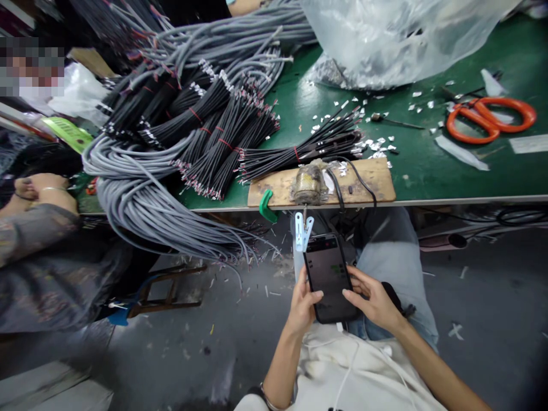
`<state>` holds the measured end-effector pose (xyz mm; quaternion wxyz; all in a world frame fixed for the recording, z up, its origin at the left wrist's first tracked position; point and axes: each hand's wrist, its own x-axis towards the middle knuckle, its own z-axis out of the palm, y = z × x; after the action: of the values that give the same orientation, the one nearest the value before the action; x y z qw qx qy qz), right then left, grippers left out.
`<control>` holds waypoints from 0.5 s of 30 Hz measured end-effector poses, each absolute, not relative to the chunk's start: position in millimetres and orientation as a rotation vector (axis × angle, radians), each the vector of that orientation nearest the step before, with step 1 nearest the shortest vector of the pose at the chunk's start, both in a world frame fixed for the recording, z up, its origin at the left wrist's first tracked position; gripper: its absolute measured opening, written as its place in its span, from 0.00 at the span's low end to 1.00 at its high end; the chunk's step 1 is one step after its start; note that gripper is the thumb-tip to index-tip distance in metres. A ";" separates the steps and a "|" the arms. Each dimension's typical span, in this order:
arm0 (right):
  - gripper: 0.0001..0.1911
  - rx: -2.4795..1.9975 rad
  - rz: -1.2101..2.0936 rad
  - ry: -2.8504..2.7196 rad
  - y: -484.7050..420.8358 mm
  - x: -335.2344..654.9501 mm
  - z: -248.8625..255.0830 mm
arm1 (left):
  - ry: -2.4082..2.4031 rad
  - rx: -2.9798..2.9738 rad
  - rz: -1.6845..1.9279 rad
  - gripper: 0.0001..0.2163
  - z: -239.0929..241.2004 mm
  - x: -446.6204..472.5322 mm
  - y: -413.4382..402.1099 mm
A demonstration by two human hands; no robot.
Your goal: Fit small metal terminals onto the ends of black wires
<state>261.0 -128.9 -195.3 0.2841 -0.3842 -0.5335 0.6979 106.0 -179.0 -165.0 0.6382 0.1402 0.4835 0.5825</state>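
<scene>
A dark smartphone (331, 279) is held over my lap, its screen facing up at me. My left hand (303, 302) grips its left side, thumb on the screen's edge. On the opposite side, my right hand (372, 297) holds it with the thumb over the glass. A white cable (351, 365) runs from the phone's lower end across my shirt. Just beyond the phone's top, a light blue clothespin (303, 231) hangs at a small motor (307, 184), which is fixed on a wooden board (377, 181) at the table edge.
Bundles of black wires (214, 142) and grey cables (141, 188) cover the green table's (411, 148) left half. Orange-handled scissors (490, 120) lie right, among white scraps. A large plastic bag (398, 45) stands behind. Another person's hands (43, 191) are at the far left.
</scene>
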 end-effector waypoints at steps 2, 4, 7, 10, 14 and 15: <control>0.24 -1.048 1.871 -1.418 -129.3 261.4 -196.6 | 1.101 0.331 1.338 0.29 -164.1 106.2 -178.8; 0.24 -1.076 1.870 -1.403 -130.2 260.4 -198.1 | 1.097 0.351 1.340 0.29 -163.2 106.5 -178.6; 0.22 -1.121 1.858 -1.370 -132.5 254.9 -199.2 | 1.096 0.382 1.326 0.30 -162.8 107.3 -179.2; 0.19 -1.189 1.822 -1.328 -134.0 247.2 -196.2 | 1.103 0.394 1.310 0.32 -164.5 108.2 -181.5; 0.16 -1.236 1.787 -1.293 -132.7 242.7 -188.1 | 1.118 0.372 1.299 0.34 -167.9 108.3 -185.0; 0.16 -1.234 1.790 -1.289 -132.1 243.0 -186.8 | 1.116 0.369 1.298 0.35 -168.4 108.0 -185.5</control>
<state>243.0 -132.1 -186.8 0.3021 -0.4654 -0.4863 0.6750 108.0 -185.5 -168.4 0.6405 0.1617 0.4893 0.5693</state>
